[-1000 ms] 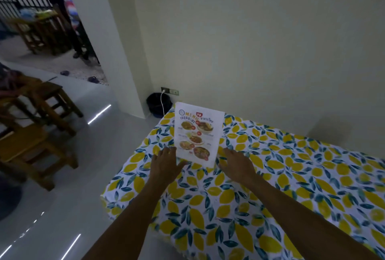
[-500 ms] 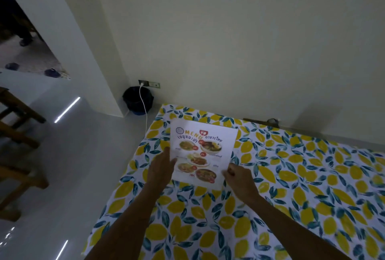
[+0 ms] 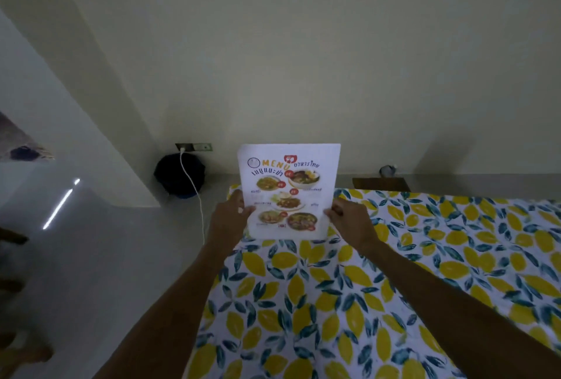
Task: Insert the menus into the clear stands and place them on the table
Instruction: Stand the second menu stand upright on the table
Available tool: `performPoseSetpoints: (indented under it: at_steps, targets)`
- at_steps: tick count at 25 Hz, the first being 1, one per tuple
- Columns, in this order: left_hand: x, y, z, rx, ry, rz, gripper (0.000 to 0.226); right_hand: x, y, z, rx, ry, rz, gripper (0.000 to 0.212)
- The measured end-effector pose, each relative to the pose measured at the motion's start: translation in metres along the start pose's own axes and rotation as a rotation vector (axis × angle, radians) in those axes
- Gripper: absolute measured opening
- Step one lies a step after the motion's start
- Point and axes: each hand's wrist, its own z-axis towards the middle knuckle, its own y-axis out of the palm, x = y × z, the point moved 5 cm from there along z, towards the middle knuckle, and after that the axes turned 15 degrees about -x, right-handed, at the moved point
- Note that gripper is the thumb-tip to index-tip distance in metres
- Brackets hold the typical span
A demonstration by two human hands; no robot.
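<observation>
The left hand (image 3: 228,220) fingers grip the left edge of the white printed food menu in its clear stand (image 3: 290,191). It has moved toward the lemon-patterned surface (image 3: 334,302) far edge, now upright: placement near. The right hand (image 3: 349,220) fingers grip the right edge.

Small eatery: printed menu (image 3: 288,193); lemon-patterned tablecloth (image 3: 364,287)

Single head view looks forward and down, close over the table (image 3: 334,302) corner.
</observation>
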Motion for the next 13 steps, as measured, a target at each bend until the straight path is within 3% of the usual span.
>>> performPoseSetpoints:
  at_steps: [6, 13]
  targets:
    - [-0.043, -0.038, 0.094, -0.119, 0.112, 0.055, 0.038, -0.016, 0.018, 0.077, 0.111, 0.099, -0.031, 0.034]
    - [-0.084, -0.047, 0.144, -0.176, 0.170, -0.094, 0.039, -0.018, 0.044, 0.125, 0.118, 0.205, -0.046, 0.025]
